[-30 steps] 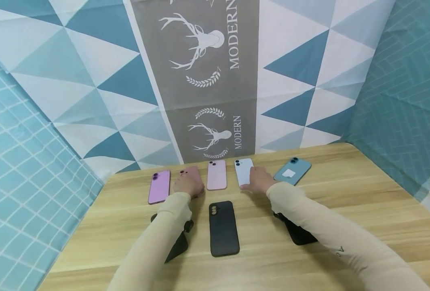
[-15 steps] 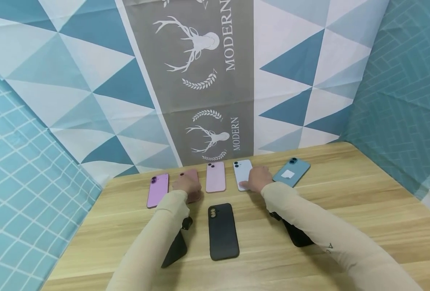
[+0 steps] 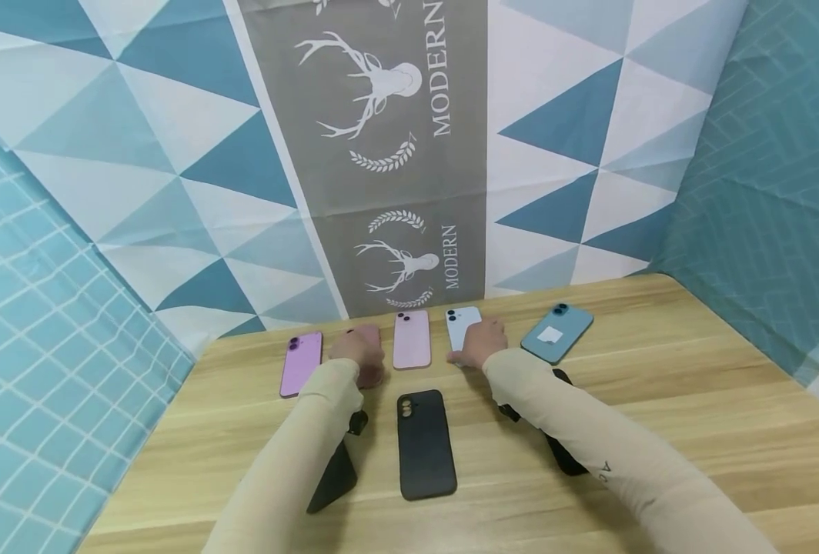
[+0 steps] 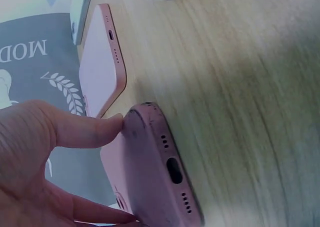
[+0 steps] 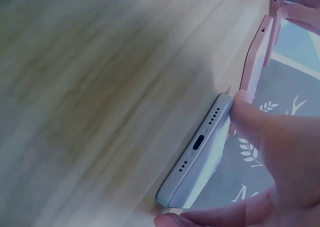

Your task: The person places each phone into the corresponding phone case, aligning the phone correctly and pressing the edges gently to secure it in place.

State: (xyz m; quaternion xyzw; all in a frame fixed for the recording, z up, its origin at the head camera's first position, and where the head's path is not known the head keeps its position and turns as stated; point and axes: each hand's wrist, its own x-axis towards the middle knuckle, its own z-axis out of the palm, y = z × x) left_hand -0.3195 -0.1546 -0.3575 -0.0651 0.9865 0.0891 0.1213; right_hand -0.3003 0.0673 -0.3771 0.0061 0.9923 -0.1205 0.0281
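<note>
In the head view my left hand (image 3: 357,350) lies over a dusty-pink phone (image 3: 370,375) in the back row. The left wrist view shows its thumb and fingers pinching the pink phone across its two long edges, near the scuffed port end. My right hand (image 3: 480,342) is at the near end of a white phone (image 3: 461,327), partly covering it. In the right wrist view the thumb presses one port-end corner and the fingers curl at the opposite one. Between the hands lies a pale pink phone (image 3: 412,340).
A purple phone (image 3: 302,365) lies at the left end of the row, a teal phone (image 3: 556,332) at the right. Nearer me is a black phone case (image 3: 426,446). Two more dark cases are partly hidden under my left sleeve (image 3: 292,462) and right sleeve (image 3: 590,423). Patterned cloth stands behind the table.
My right hand has shifted left and slightly nearer, its thumb now at the white phone's near-left corner. The left hand stays on the dusty-pink phone.
</note>
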